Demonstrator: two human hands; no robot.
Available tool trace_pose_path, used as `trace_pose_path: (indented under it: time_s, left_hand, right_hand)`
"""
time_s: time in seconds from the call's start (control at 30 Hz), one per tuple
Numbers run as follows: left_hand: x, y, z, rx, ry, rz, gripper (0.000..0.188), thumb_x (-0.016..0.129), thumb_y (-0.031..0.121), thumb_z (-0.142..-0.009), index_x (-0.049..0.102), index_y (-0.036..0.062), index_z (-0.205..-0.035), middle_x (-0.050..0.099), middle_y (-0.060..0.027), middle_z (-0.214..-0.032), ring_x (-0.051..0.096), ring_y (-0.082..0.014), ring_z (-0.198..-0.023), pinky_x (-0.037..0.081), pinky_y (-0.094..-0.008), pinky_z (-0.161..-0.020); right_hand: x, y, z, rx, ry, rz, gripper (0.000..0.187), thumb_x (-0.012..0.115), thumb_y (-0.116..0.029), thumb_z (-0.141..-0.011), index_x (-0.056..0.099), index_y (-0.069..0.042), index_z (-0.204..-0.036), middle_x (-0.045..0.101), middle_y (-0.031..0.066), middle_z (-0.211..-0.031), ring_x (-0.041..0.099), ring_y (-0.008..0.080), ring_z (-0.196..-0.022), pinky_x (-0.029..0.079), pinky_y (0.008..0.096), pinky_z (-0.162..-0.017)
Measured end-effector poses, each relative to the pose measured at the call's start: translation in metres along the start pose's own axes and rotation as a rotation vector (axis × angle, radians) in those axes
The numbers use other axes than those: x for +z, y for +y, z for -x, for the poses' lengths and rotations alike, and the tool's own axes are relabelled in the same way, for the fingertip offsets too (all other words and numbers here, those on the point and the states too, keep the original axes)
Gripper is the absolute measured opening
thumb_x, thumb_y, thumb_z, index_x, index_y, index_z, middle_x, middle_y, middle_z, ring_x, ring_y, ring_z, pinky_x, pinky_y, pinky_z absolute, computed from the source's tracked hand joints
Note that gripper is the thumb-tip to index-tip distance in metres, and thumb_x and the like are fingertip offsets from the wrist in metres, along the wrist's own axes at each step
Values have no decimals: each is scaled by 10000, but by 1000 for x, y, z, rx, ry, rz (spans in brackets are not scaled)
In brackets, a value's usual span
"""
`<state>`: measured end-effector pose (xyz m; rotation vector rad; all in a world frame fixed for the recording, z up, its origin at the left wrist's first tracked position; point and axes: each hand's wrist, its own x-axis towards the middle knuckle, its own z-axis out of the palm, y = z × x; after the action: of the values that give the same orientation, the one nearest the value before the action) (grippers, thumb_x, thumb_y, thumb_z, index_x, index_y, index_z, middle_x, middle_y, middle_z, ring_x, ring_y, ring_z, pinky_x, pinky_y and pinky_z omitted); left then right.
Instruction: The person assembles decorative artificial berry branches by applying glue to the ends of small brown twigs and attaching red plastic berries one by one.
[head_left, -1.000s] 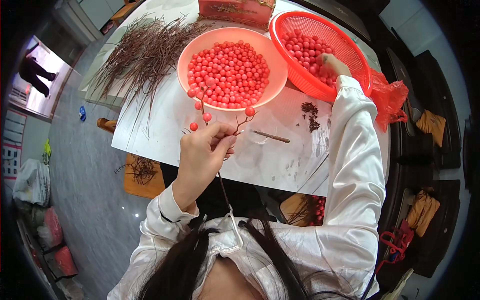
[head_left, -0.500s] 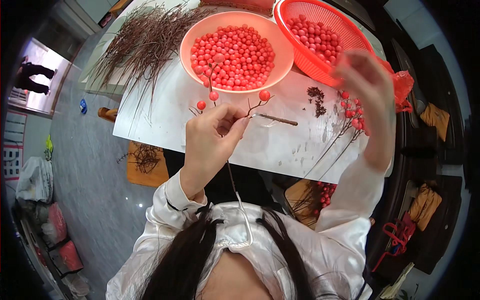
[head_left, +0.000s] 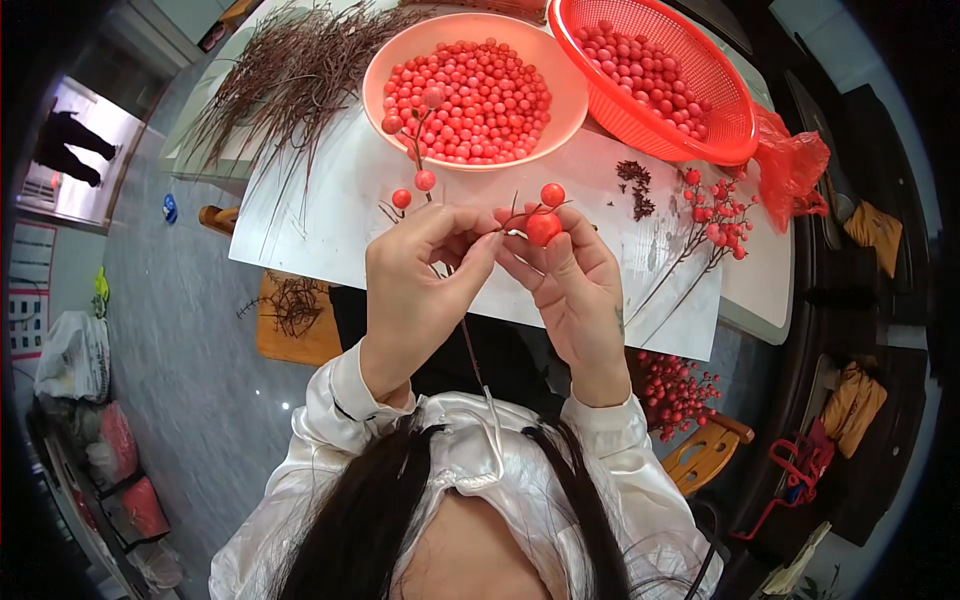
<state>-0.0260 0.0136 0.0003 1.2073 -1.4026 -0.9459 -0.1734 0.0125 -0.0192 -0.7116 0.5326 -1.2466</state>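
My left hand (head_left: 418, 285) is closed on an artificial berry branch (head_left: 472, 352), whose thin brown stem hangs below the fingers. Side twigs carry red berries above that hand. To its right, my right hand (head_left: 585, 305) pinches a larger red berry (head_left: 543, 229) against the tip of a side twig; a smaller berry (head_left: 552, 195) sits just above it. The fingers hide the exact contact between berry and twig. Beyond both hands stands a pale pink bowl (head_left: 570, 85) full of loose red berries.
A red plastic basket (head_left: 735, 145) of larger berries stands right of the bowl, beside a red bag (head_left: 790, 165). Bare twigs (head_left: 290, 80) lie far left. Small dark bits (head_left: 636, 190) and finished berry branches (head_left: 715, 215) lie on the right. Berry bunches (head_left: 672, 390) rest below the table edge.
My right hand has come from beside the basket to my left hand, now with a large berry. The basket has shifted slightly. The thin rod seen near my left hand is no longer visible.
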Motion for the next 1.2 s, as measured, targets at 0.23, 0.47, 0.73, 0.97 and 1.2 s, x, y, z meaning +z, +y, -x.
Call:
trace_pose_path:
  time_s: [0.23, 0.47, 0.73, 0.97, 1.2]
  left_hand:
    - [4, -1, 0, 20, 20, -18, 98, 630, 3, -774, 625, -35, -864, 621, -78, -733, 609, -112, -591, 472, -217, -529]
    - [5, 4, -1, 32, -33, -82, 93, 615, 18, -807, 599, -51, -866, 604, -45, -750, 564, -72, -600, 446, -188, -543]
    - [6, 3, -3, 120, -5, -155, 87, 623, 6, -780, 612, -39, -854, 613, -93, -733, 605, -141, -569, 468, -234, -511]
    - [7, 2, -3, 150, -14, -183, 83, 628, 5, -773, 605, -35, -842, 611, -96, -737, 604, -156, -563, 469, -241, -513]
    - [7, 4, -3, 142, -26, -174, 79, 606, -8, -796, 600, -59, -856, 600, -58, -738, 553, -71, -602, 437, -198, -541]
  right_hand:
    - [-2, 5, 0, 8, -13, -64, 357, 470, -186, -931, 404, 30, -1207, 520, 181, -1176, 552, 256, -1065, 451, 389, -949]
    - [-10, 7, 0, 7, -1, -50, 339, 484, -184, -925, 443, 37, -1178, 528, 166, -1154, 555, 255, -1056, 472, 401, -930]
    - [-10, 9, 0, 11, 12, -69, 360, 486, -181, -922, 420, 34, -1202, 526, 157, -1152, 558, 256, -1052, 473, 398, -934]
    - [-12, 11, 0, 6, 12, -92, 373, 503, -175, -913, 412, 21, -1217, 520, 145, -1166, 556, 252, -1055, 473, 395, -934]
    - [-13, 12, 1, 1, 16, -111, 374, 517, -159, -905, 411, 17, -1217, 515, 136, -1176, 549, 238, -1067, 472, 389, -939]
